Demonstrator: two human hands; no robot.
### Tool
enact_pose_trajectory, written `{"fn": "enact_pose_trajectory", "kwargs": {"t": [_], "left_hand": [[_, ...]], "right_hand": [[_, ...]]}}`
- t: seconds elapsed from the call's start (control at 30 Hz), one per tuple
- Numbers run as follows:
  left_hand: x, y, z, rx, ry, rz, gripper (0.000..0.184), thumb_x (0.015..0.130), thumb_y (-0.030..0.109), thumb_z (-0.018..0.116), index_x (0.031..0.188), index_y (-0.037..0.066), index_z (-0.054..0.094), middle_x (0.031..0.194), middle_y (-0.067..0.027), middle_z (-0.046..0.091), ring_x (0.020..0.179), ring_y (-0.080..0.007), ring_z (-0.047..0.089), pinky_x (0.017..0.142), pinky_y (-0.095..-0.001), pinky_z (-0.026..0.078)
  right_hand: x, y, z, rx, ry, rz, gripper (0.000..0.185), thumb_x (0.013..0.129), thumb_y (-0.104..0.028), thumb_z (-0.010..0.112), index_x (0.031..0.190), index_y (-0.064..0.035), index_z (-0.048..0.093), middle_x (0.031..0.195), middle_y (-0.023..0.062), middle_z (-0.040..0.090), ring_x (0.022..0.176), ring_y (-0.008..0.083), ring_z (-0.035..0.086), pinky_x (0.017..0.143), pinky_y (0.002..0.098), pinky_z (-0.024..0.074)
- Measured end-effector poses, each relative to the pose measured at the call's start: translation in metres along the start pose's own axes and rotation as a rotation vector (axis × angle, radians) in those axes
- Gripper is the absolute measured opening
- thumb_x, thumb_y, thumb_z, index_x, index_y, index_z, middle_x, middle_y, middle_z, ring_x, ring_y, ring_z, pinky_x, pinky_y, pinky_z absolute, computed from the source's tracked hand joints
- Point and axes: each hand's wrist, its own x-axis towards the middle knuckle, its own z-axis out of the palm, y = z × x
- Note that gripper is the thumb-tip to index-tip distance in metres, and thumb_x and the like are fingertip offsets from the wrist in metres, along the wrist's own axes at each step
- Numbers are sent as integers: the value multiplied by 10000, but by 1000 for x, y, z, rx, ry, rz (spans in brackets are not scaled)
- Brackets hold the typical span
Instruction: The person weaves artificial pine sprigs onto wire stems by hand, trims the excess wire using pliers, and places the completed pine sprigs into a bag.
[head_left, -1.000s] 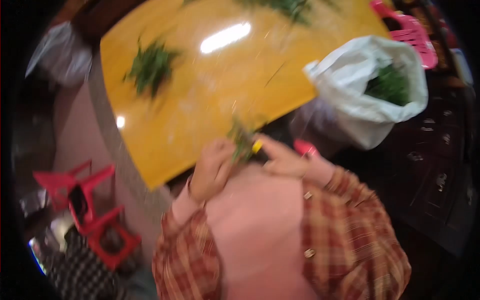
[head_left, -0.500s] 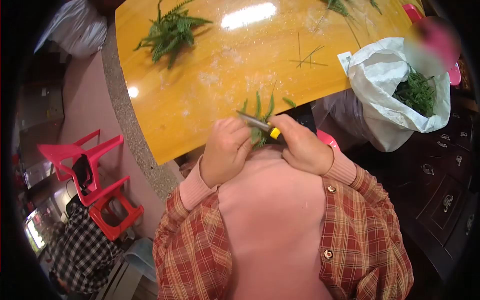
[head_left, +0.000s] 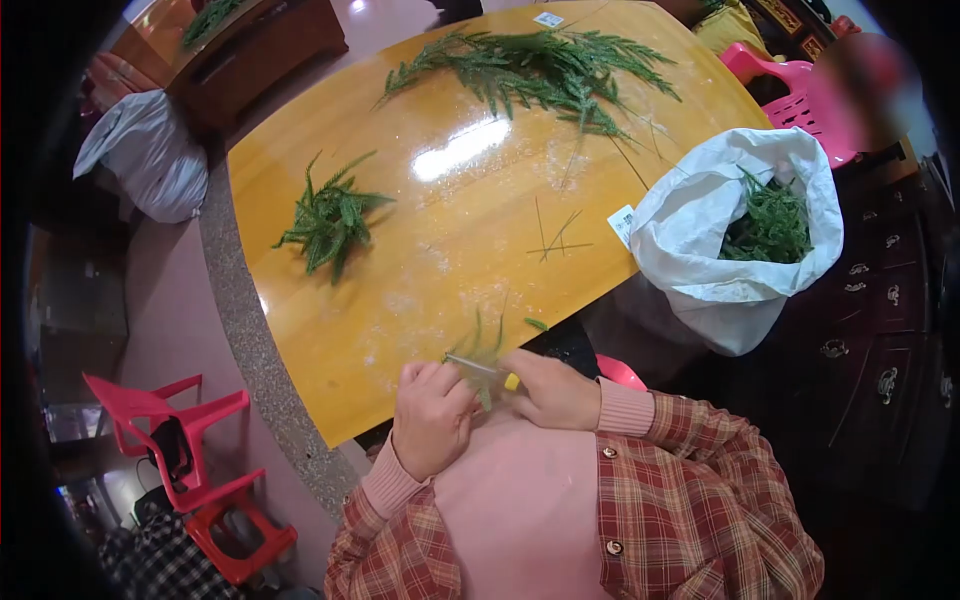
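Near the table's front edge, my left hand (head_left: 435, 415) is closed on a green sprig (head_left: 484, 352), whose tips stick up blurred. My right hand (head_left: 550, 390) grips a tool with a yellow part and a thin metal blade (head_left: 468, 363), which points left across the sprig toward my left fingers. A small green piece (head_left: 536, 324) lies on the yellow table (head_left: 400, 280) just beyond. Further off are a small pile of sprigs (head_left: 335, 222), several thin bare stems (head_left: 552, 245) and a larger pile of branches (head_left: 540, 70).
At the right, a white sack (head_left: 690, 250) holds green cuttings (head_left: 770, 225). A pink chair (head_left: 800, 100) stands behind it. On the left are another white sack (head_left: 150, 160), a pink chair (head_left: 150, 415) and a red stool (head_left: 240, 530). A person's checkered sleeve (head_left: 170, 560) shows lower left.
The view has tilted up, so the far branches show fully and my hands appear lower. Both hands stay together around the sprig and blade, which have become blurrier than half a second ago.
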Motion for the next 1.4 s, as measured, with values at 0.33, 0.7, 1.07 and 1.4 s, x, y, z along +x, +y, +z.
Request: {"fn": "enact_pose_trajectory", "kwargs": {"t": [0.33,0.7,1.07,1.4], "left_hand": [[-4,-3,8,93,151,24,104,688,46,627,772,35,569,741,-89,492,731,-275,510,744,-387,369],[-5,-11,6,177,350,-178,118,852,94,595,775,5,590,713,-124,503,706,-303,491,677,-382,366],[-12,-17,2,53,412,-242,98,856,89,585,841,-8,594,739,-121,522,709,-290,505,689,-366,375],[-28,-13,2,-207,346,-340,149,888,141,560,871,0,604,778,-133,545,751,-313,514,696,-374,384]], "right_hand": [[9,10,7,-149,82,-73,301,780,-13,614,1064,-5,515,862,225,581,818,411,590,692,416,482],[7,4,-14,126,-169,89,472,802,-13,578,1251,-5,435,1129,170,562,1104,297,541,947,359,415],[64,38,-116,-730,555,-132,307,871,-211,612,1111,-37,533,980,154,596,858,288,604,728,368,483],[185,49,-100,-923,211,-325,195,845,-220,546,883,-44,621,872,158,581,922,315,558,808,411,463]]}}
